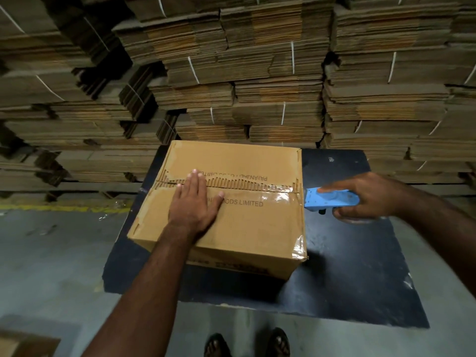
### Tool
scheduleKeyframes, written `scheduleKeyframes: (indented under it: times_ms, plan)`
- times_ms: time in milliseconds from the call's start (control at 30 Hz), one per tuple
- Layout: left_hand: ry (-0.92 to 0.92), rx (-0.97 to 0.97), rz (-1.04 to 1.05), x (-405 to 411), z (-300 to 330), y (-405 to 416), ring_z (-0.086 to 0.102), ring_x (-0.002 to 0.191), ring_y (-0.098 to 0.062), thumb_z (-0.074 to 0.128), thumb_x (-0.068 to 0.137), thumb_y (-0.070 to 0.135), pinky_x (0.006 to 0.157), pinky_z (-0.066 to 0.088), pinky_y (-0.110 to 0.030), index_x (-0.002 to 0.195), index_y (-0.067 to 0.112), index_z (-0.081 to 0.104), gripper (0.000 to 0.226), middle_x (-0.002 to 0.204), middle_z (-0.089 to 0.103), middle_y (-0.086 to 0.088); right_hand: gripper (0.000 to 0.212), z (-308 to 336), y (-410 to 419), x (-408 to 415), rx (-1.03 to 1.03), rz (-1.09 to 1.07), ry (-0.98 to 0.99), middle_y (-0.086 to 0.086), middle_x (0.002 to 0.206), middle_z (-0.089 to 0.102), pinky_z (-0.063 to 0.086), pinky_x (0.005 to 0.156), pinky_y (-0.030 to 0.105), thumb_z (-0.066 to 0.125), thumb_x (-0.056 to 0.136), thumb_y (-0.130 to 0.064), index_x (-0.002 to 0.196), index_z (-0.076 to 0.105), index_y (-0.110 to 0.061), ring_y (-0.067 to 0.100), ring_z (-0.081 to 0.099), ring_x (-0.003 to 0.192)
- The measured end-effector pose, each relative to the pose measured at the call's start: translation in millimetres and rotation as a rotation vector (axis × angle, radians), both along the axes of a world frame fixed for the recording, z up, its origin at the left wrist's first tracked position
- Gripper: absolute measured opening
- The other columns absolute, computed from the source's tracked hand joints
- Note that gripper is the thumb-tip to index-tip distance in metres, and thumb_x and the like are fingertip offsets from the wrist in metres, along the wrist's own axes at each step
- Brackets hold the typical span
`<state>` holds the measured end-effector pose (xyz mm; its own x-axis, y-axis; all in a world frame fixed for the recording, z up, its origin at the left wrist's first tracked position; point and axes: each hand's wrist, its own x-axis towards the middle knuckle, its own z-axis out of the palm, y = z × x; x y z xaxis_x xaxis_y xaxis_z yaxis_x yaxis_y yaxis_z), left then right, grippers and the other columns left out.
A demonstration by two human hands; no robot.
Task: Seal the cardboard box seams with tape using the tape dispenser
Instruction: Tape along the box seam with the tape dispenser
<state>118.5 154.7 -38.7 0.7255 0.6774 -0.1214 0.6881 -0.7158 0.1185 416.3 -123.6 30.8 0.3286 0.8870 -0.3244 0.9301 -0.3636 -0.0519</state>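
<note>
A closed brown cardboard box (247, 222) with printed lettering stands on a dark table (360, 266). Its top centre seam (247, 185) runs left to right, with torn paper along it and clear tape over its right part. My left hand (193, 202) lies flat on the box top, fingers straight, pressing across the seam near the left. My right hand (365, 199) grips a blue tape dispenser (331, 199) just off the box's right edge, level with the seam, index finger stretched along its top.
Tall stacks of flattened, strapped cardboard (257, 73) fill the whole background behind the table. A grey floor with a yellow line (64, 208) lies to the left. Another box corner (23, 343) shows at the bottom left. My sandalled feet (247, 343) stand at the table's near edge.
</note>
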Motion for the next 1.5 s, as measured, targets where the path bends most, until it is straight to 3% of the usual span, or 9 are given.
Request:
scheduleKeyframes:
  times_ms: [133, 367, 533, 867, 1033, 1133, 1267, 1400, 1500]
  plan:
    - [-0.005, 0.031, 0.178, -15, -1, 25, -0.006, 0.154, -0.025, -0.002, 0.092, 0.073, 0.125, 0.004, -0.044, 0.158, 0.008, -0.005, 0.092, 0.167, -0.007, -0.014, 0.064, 2, 0, -2, 0.005, -0.015, 0.02, -0.001, 0.127, 0.061, 0.045, 0.078, 0.027, 0.063, 0.089, -0.054, 0.146, 0.036, -0.047, 0.01, 0.053, 0.097]
    - [-0.012, -0.013, 0.233, 5, 2, 12, -0.005, 0.153, -0.034, 0.006, 0.093, 0.074, 0.125, 0.006, -0.047, 0.156, 0.0, -0.004, 0.098, 0.165, -0.007, -0.023, 0.064, 0, -1, -3, 0.013, -0.028, 0.051, -0.001, 0.126, 0.061, 0.049, 0.081, 0.029, 0.064, 0.088, -0.054, 0.146, 0.038, -0.045, 0.011, 0.055, 0.098]
    - [0.018, -0.033, 0.095, 23, 7, -28, -0.008, 0.152, -0.037, 0.005, 0.088, 0.082, 0.124, 0.003, -0.048, 0.155, -0.003, -0.005, 0.109, 0.163, -0.011, -0.026, 0.063, -2, -2, -1, 0.024, -0.018, 0.05, -0.001, 0.122, 0.063, 0.049, 0.079, 0.028, 0.064, 0.088, -0.053, 0.145, 0.04, -0.043, 0.013, 0.059, 0.097]
    - [-0.054, -0.086, -0.311, 77, 10, -120, -0.018, 0.151, -0.031, -0.001, 0.086, 0.085, 0.124, -0.004, -0.046, 0.154, 0.0, -0.01, 0.109, 0.16, -0.021, -0.021, 0.061, -4, -5, 0, 0.05, -0.015, 0.069, 0.0, 0.118, 0.064, 0.047, 0.074, 0.029, 0.063, 0.089, -0.053, 0.145, 0.04, -0.045, 0.014, 0.059, 0.093]
    - [-0.078, -0.094, -0.47, 98, 4, -134, -0.018, 0.152, -0.025, 0.0, 0.092, 0.077, 0.125, -0.002, -0.044, 0.156, 0.005, -0.01, 0.097, 0.163, -0.02, -0.016, 0.062, -6, -7, 3, 0.079, 0.002, 0.062, 0.0, 0.119, 0.065, 0.043, 0.075, 0.028, 0.064, 0.088, -0.054, 0.145, 0.041, -0.044, 0.013, 0.057, 0.094]
    - [-0.084, -0.023, -0.536, 106, -5, -138, -0.014, 0.153, -0.025, 0.012, 0.101, 0.059, 0.125, 0.003, -0.045, 0.157, 0.005, -0.005, 0.08, 0.165, -0.014, -0.015, 0.064, -11, -9, 7, 0.09, 0.011, 0.047, -0.001, 0.12, 0.065, 0.047, 0.077, 0.029, 0.064, 0.086, -0.057, 0.145, 0.042, -0.045, 0.014, 0.058, 0.095]
    - [-0.098, 0.01, -0.577, 106, -7, -138, -0.013, 0.153, -0.022, 0.016, 0.103, 0.048, 0.125, -0.001, -0.044, 0.159, 0.01, -0.005, 0.07, 0.166, -0.012, -0.009, 0.061, -20, -5, 18, 0.101, 0.009, 0.123, -0.009, 0.114, 0.067, 0.045, 0.068, 0.023, 0.064, 0.084, -0.058, 0.142, 0.048, -0.045, 0.008, 0.057, 0.082]
    - [-0.092, 0.035, -0.581, 107, -6, -141, -0.013, 0.153, -0.018, 0.016, 0.102, 0.049, 0.125, -0.002, -0.042, 0.159, 0.011, -0.004, 0.071, 0.167, -0.012, -0.007, 0.062, -44, -21, 31, -0.109, -0.005, 0.069, -0.015, 0.126, 0.064, 0.045, 0.084, 0.028, 0.062, 0.077, -0.064, 0.136, 0.053, -0.046, 0.01, 0.059, 0.102]
    - [-0.084, 0.082, -0.573, 109, -5, -141, -0.012, 0.153, -0.018, 0.017, 0.101, 0.048, 0.125, -0.002, -0.043, 0.159, 0.01, -0.003, 0.072, 0.167, -0.011, -0.007, 0.059, -72, -51, 29, -0.082, -0.156, 0.149, -0.011, 0.133, 0.062, 0.041, 0.086, 0.026, 0.066, 0.083, -0.058, 0.138, 0.052, -0.044, 0.015, 0.059, 0.113]
